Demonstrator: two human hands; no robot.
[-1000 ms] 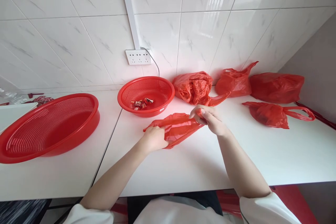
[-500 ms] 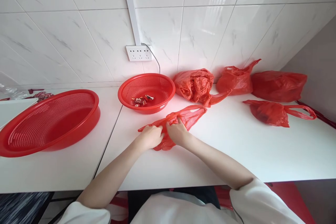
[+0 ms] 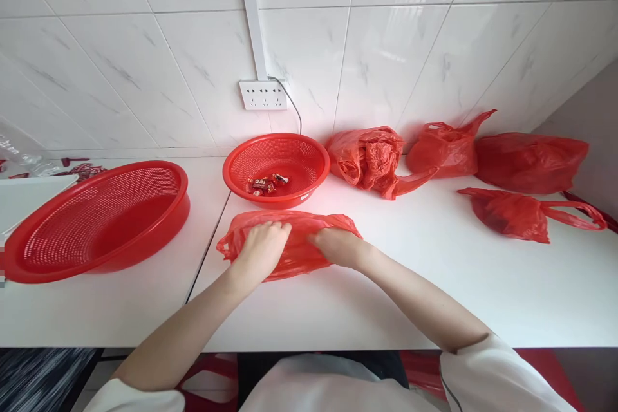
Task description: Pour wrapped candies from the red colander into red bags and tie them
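Observation:
A thin red plastic bag (image 3: 302, 254) lies spread wide on the white table in front of me, its mouth facing up. My left hand (image 3: 265, 244) is at the bag's left part, its fingers curled closed on the film. On the right side, my right hand (image 3: 338, 246) reaches under the bag's upper edge. Its fingers look bent round the plastic, though the film partly covers them. Just behind the bag stands a round red plastic basket (image 3: 311, 190) with several small wrapped pieces (image 3: 266, 185) in it.
At left sits a larger red basket (image 3: 181, 199), beside a white tray (image 3: 29, 199). Along the wall at right are a crumpled red bag (image 3: 367, 158), a handled red bag (image 3: 444, 151) and a bulky one (image 3: 531, 161). Another tied red bag (image 3: 512, 214) lies nearer. A power socket (image 3: 263, 95) is on the wall.
The bag has gone from bunched and narrow to spread out sideways. My hands have moved apart, the left one slightly left and the right one to the right. The view has shifted a little.

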